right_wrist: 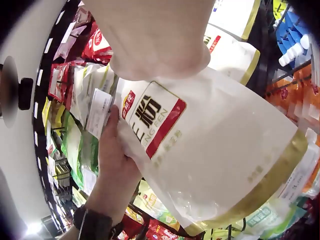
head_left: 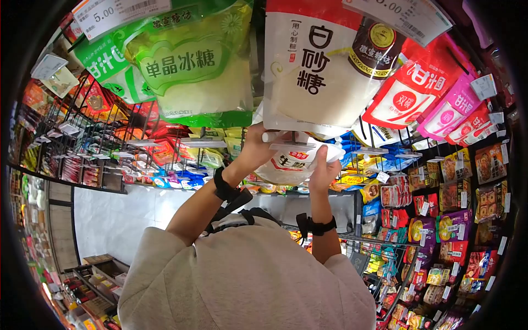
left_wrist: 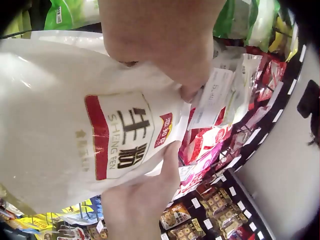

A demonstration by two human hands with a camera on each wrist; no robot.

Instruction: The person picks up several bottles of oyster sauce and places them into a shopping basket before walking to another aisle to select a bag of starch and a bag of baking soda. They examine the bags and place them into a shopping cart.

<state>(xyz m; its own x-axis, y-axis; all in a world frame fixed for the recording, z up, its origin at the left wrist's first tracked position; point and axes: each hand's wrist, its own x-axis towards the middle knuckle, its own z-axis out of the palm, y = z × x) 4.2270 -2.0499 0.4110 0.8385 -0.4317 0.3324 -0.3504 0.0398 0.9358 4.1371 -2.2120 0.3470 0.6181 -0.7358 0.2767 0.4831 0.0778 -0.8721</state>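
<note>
Tight overhead: large white sugar bag with black characters (head_left: 316,71) and green-and-clear rock-sugar bag (head_left: 192,66) hanging directly above, lower edges just over the knuckles. Close on the right, a fan of red and pink hanging packets (head_left: 418,99). On the left, black wire hooks (head_left: 93,137) loaded with small red snack packs. Behind and just beside the hands, rows of yellow and blue packets (head_left: 379,159) on the same rack. Open room only downward and back toward the body, over the beige sleeve (head_left: 181,275) and the pale tiled surface (head_left: 115,214). Wire basket (head_left: 385,258) low on the right, well apart.

High between all this: soft white plastic pouch with a red-edged label (head_left: 289,165), tilted, held from both sides. Left hand (head_left: 256,146) clamped on the upper left end, fingers curled over the edge, one fingertip pressed into the film just beside the label in the left wrist view. Right hand (head_left: 323,171) clasped on the opposite side, thumb laid along the label's border, fingers wrapped behind and hidden. Pouch body bulging out between and below the two grips. Gold-trimmed bottom seam clear of both hands in the right wrist view.
</note>
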